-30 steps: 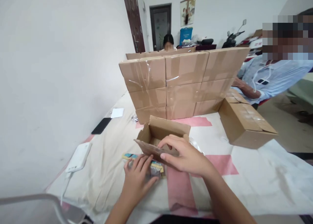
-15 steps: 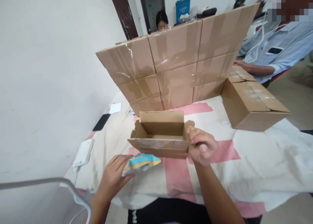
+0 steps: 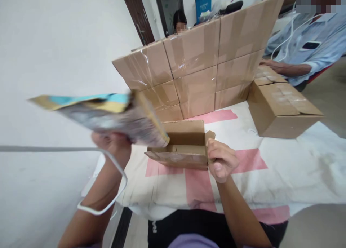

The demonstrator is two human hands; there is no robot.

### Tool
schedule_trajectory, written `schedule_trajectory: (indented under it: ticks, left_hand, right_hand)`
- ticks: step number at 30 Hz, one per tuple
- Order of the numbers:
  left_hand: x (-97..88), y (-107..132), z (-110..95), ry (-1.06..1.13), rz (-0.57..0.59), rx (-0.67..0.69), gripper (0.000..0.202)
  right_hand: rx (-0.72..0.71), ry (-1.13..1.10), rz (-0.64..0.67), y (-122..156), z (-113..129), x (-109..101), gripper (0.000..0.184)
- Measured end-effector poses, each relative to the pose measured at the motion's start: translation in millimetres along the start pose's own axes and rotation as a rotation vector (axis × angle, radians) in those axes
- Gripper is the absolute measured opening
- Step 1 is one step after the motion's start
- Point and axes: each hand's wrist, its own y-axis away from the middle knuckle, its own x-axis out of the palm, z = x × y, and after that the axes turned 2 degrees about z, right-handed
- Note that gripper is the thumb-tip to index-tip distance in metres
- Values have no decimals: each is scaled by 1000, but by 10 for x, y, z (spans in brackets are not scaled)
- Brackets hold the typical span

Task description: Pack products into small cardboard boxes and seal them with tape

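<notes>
My left hand (image 3: 115, 145) is closed on a crinkled plastic packet (image 3: 108, 114) coloured blue, yellow and grey, blurred by motion. The packet is raised, its right lower corner overlapping the left end of a small open cardboard box (image 3: 186, 159) in my view. I cannot tell whether that corner touches the box. The box stands on the cloth-covered table, its back flap up. My right hand (image 3: 223, 159) is closed on the flap at the box's right end. Inside the box, the brown floor and back wall show.
A tall wall of taped cardboard boxes (image 3: 196, 75) stands behind the small box. Another closed cardboard box (image 3: 283, 111) sits at the right. Beyond it a person in a light blue shirt (image 3: 321, 49) sits. A white cable (image 3: 119, 168) hangs across my left forearm.
My left hand has lifted the packet up and to the left from in front of the box, and its near side has turned. My right hand stays at the box's right flap.
</notes>
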Motion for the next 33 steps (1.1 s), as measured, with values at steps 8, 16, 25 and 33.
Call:
schedule_trajectory:
  ticks: [8, 16, 25, 33]
  left_hand:
    - [580, -592, -458, -266, 950, 114, 47]
    - [778, -375, -426, -88, 1233, 85, 21]
    - [167, 194, 174, 197, 42, -268, 39]
    - [702, 1056, 401, 728, -63, -428, 74]
  right_hand:
    - [36, 0, -20, 36, 6, -40, 20]
    - [35, 21, -18, 27, 72, 115, 23]
    - [169, 301, -154, 87, 58, 62, 22]
    - [468, 121, 523, 57, 27, 3, 28]
